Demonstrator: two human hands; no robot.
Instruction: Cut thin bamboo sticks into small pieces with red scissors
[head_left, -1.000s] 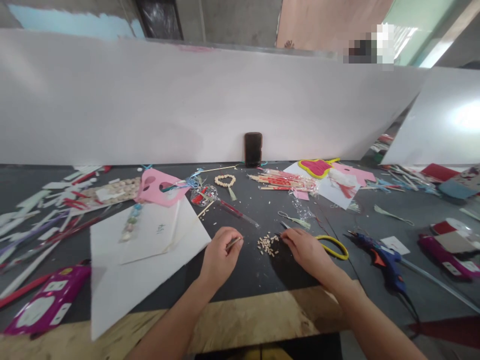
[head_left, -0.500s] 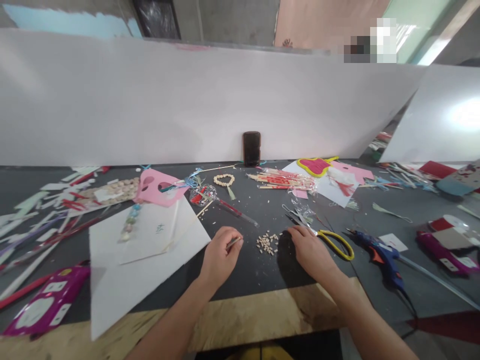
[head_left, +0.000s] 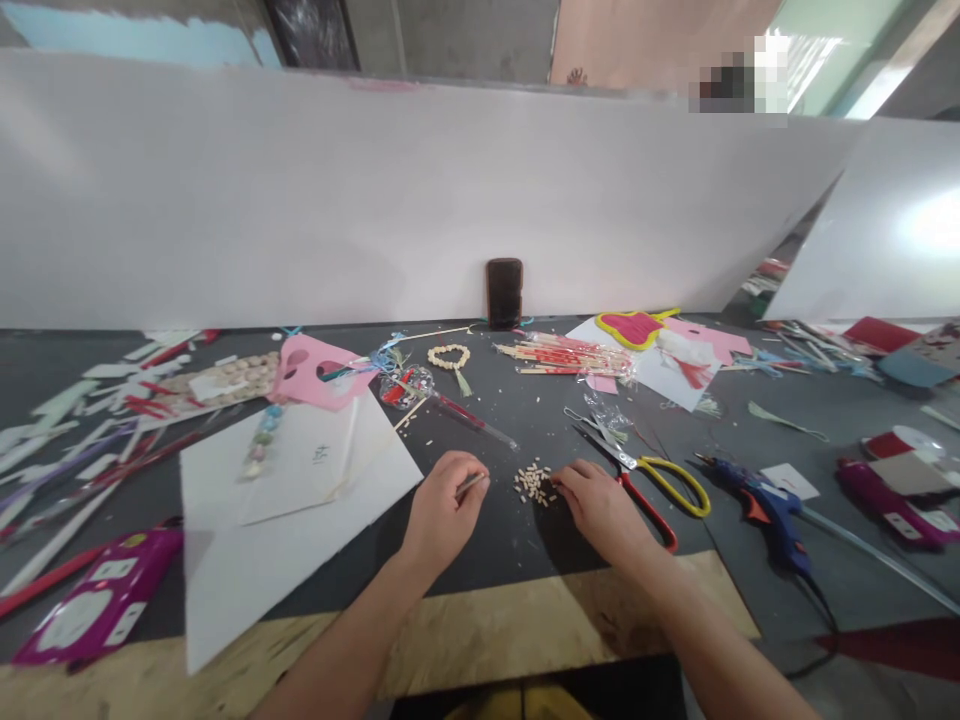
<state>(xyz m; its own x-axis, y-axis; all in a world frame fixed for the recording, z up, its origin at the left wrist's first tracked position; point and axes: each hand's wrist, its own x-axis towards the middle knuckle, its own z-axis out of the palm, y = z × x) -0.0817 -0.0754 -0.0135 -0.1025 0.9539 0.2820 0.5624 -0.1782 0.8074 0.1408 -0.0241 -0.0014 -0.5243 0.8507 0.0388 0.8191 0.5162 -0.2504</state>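
Note:
My left hand (head_left: 448, 510) is closed in a pinch around a short thin stick (head_left: 471, 484), whose end shows between thumb and fingers. Just right of it lies a small pile of short pale pieces (head_left: 534, 484) that look like cut wood. My right hand (head_left: 600, 500) rests on the dark table with its fingertips drawn together at the pile's right edge; what they hold, if anything, is hidden. Beside that hand, scissors (head_left: 626, 461) with one yellow and one red handle lie with blades apart.
A blue glue gun (head_left: 765, 505) with its cord lies to the right. Bundled sticks (head_left: 566, 355), a pale bead bracelet (head_left: 448, 358) and a dark phone-like object (head_left: 504, 293) stand or lie farther back. White board (head_left: 285, 540) and a purple package (head_left: 105, 595) occupy the left.
My right hand has moved left to the edge of the pile, uncovering the red scissor handle. My left hand stays nearly still with the stick.

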